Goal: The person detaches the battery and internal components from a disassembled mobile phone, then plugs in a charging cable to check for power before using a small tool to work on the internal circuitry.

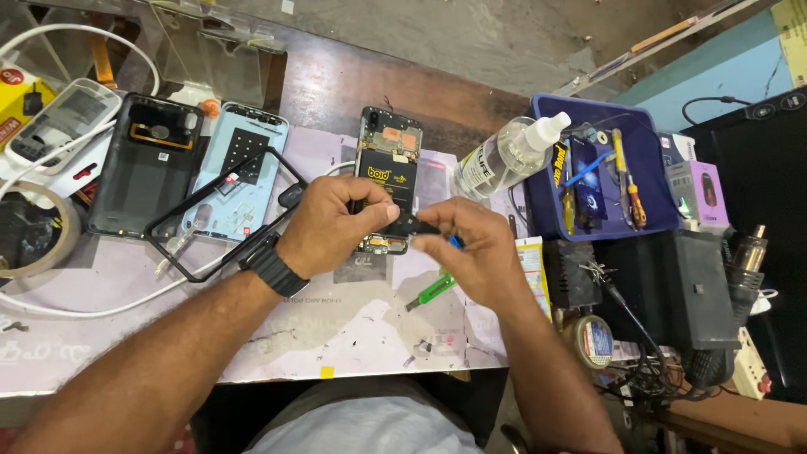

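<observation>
My left hand [332, 223] and my right hand [466, 248] meet over the desk and pinch a small black part [409, 224] between their fingertips. Just behind them lies an opened phone [387, 172] with its battery and board exposed, partly hidden by my left fingers. A green-handled tool [430, 292] sits under my right hand; whether the hand grips it I cannot tell. A black watch [276, 267] is on my left wrist.
Left: a black back cover [147, 164], a light-blue phone frame [239, 172], a black bumper frame [210, 227], white cable [101, 307], tape roll [34, 231]. Right: clear spray bottle [508, 151], blue tray [647, 143] of screwdrivers, black boxes [698, 286], tangled wires [647, 378].
</observation>
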